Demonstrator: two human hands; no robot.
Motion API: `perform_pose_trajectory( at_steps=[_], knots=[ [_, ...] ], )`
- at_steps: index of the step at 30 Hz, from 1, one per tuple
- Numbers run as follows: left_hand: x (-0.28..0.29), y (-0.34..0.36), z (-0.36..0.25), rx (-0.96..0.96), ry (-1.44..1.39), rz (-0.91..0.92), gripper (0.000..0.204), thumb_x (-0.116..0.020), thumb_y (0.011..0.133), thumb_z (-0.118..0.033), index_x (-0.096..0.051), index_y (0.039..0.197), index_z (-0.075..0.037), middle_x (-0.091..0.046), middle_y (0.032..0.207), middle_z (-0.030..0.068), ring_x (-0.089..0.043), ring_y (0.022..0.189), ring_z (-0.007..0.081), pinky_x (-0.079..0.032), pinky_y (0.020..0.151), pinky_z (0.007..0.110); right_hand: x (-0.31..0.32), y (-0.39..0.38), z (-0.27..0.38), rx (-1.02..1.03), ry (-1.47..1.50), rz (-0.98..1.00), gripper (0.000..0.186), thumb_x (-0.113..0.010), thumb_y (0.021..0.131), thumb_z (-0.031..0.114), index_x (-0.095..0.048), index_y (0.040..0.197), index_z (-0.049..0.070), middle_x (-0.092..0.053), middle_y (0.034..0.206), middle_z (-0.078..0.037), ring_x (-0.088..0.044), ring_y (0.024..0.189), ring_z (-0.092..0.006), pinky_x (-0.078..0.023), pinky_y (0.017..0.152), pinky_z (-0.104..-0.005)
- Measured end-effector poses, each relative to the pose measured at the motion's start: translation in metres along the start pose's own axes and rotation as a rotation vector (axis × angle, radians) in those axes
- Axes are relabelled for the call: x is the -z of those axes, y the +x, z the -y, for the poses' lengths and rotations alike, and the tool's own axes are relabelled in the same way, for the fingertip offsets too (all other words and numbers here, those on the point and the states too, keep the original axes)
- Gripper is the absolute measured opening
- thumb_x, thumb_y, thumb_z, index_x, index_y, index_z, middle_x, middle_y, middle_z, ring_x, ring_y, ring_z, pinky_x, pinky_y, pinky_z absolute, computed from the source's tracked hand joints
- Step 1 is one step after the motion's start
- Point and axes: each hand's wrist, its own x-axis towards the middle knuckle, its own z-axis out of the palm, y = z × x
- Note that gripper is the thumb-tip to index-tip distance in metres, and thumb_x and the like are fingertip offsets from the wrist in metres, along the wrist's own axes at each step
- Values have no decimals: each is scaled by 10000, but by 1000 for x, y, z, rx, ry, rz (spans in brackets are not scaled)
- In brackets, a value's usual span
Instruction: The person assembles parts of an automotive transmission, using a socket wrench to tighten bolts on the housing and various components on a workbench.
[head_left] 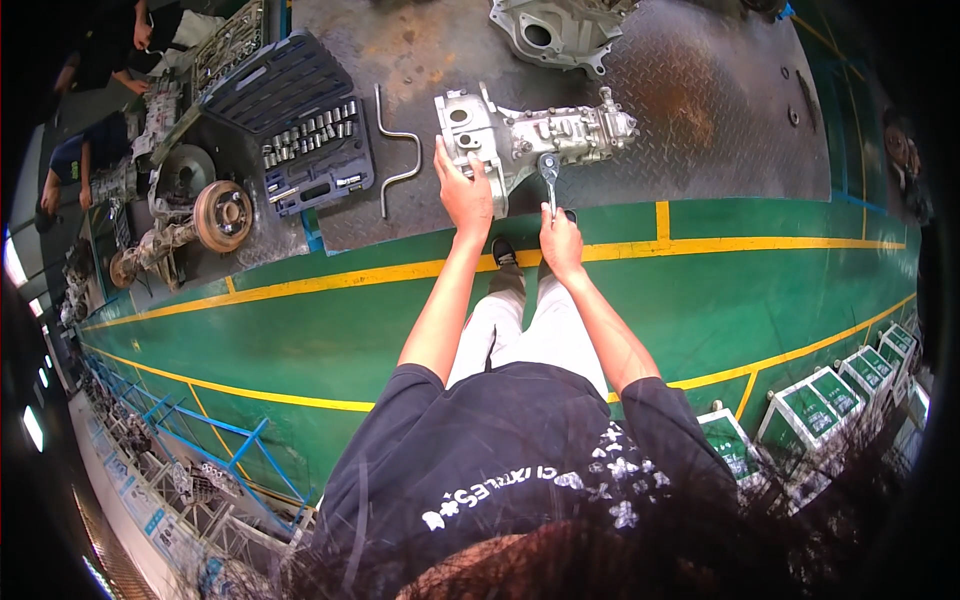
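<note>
A silver metal gearbox (565,128) lies on its side on the dark steel bench. My left hand (465,200) rests against the wide housing at its left end, fingers stretched upward and thumb apart. In my right hand (562,243) is a ratchet wrench (551,178), gripped by its handle. Its round head touches or hovers over the near edge of the gearbox; I cannot tell which. Any socket under the head is hidden. To the left of the gearbox lies a bent metal bar (403,178).
An opened socket set case (318,188) lies at the left. Beyond my right hand, another cast housing (560,35) sits at the back. A rusty brake disc with axle parts (224,217) stands far left, near other people at work. Yellow lines cross the green floor (400,330).
</note>
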Motion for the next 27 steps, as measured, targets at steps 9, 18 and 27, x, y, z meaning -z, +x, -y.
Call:
perform_pose_trajectory(
  at_steps=[9,18,27],
  knots=[
    [0,7,13,93,-141,12,512,-574,979,-181,-457,1450,-15,-673,1158,284,-657,1074,429,-493,918,474,-28,0,47,-426,1048,312,576,-324,1073,540,-504,848,41,-533,576,-79,-557,437,-215,-486,434,-366],
    [1,8,18,29,-63,-31,513,-552,992,-194,-444,1452,7,-638,1223,296,-638,1090,453,-484,941,488,-1,11,1,49,207,130,481,-562,1012,379,-645,783,-36,-633,654,-244,-666,570,-379,-506,608,-469],
    [2,4,2,52,91,-31,486,-483,1001,-187,-441,1449,-5,-622,1252,293,-638,1050,478,-511,886,524,10,7,-9,-184,494,467,323,-707,931,318,-608,807,37,-633,632,-83,-673,620,-236,-559,652,-405]
  ],
)
